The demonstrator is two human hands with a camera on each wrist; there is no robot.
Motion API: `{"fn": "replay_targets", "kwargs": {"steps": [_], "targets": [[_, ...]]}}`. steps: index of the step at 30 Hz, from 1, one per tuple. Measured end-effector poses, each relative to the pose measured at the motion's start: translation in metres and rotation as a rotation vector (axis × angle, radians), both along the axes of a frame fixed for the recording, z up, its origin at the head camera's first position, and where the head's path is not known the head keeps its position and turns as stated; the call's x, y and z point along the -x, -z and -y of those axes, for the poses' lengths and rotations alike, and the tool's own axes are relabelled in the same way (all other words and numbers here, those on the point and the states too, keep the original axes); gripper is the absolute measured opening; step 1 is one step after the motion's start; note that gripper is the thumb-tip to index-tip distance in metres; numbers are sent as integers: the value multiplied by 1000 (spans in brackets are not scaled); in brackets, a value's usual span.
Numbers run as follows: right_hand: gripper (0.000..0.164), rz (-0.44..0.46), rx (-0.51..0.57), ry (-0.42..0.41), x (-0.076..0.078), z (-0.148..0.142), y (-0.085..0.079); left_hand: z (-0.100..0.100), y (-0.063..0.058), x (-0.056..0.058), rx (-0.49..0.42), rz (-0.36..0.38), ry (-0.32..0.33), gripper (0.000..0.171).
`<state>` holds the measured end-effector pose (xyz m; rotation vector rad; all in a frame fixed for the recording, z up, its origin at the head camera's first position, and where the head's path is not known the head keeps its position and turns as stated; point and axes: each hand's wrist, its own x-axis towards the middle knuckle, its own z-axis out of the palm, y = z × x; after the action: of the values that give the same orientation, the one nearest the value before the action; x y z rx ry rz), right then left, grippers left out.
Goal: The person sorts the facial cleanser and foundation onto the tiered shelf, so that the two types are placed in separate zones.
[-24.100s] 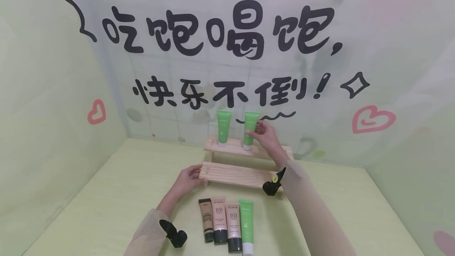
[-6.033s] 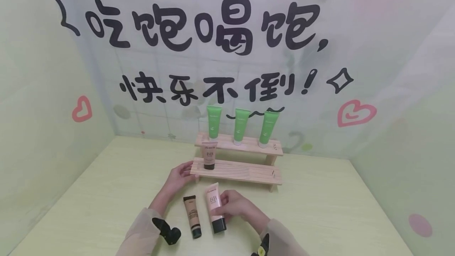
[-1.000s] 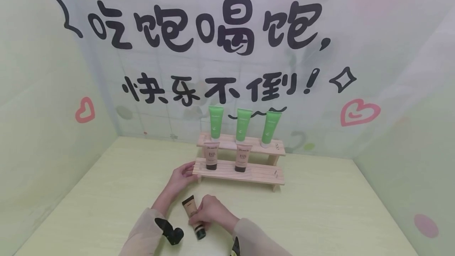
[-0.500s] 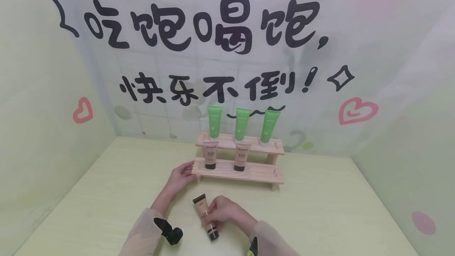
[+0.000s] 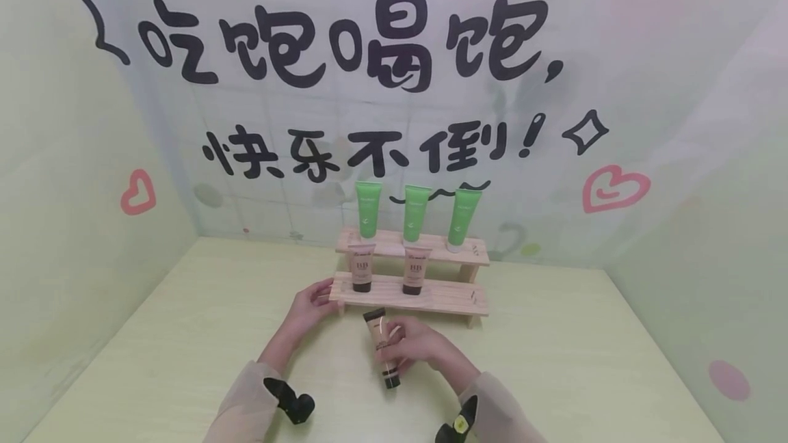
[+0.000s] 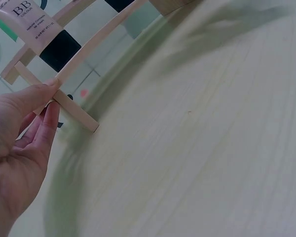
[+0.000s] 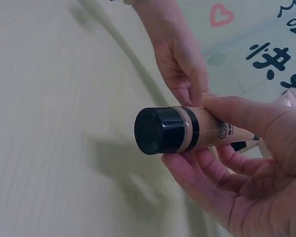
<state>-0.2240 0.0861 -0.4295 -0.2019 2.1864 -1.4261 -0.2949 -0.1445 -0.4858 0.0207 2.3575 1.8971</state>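
Observation:
My right hand [image 5: 414,344] grips a tan foundation tube [image 7: 204,126] with a black cap, tilted in front of the two-tier wooden display stand [image 5: 431,301]. Seen from the right wrist, the thumb lies along one side of the tube and the fingers along the other, cap toward the camera. My left hand [image 6: 19,143] pinches the left end of the stand's lower board, thumb on top and fingers below. On that board stand two pink BB cream tubes [image 5: 362,269], cap down. Three green tubes [image 5: 368,210] stand in a row on the upper board.
The stand rests on a pale yellow-green table [image 5: 554,347]. Behind it hangs a backdrop [image 5: 277,108] with large black lettering and pink hearts, close to the upper board. Cloth side walls [image 5: 74,224] border the table left and right.
The right hand has picked up the tan tube and carried it rightward and toward the stand. Earlier, a second pink tube went onto the lower board. The left hand keeps its place.

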Motion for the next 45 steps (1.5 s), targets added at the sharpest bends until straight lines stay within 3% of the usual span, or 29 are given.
{"fn": "replay_targets", "kwargs": {"steps": [13,23,38,45], "targets": [[44,-76,83,63,13,-41,-25,1,1,2,4,10,8,59],[46,-121,57,161,19,-69,-30,2,2,3,0,13,9,59],[47,-159,-10,436,38,-102,-33,2,3,2,-6,-4,7,60],[55,-268,-16,503,44,-111,-30,2,2,2,-9,-15,13,59]]}}
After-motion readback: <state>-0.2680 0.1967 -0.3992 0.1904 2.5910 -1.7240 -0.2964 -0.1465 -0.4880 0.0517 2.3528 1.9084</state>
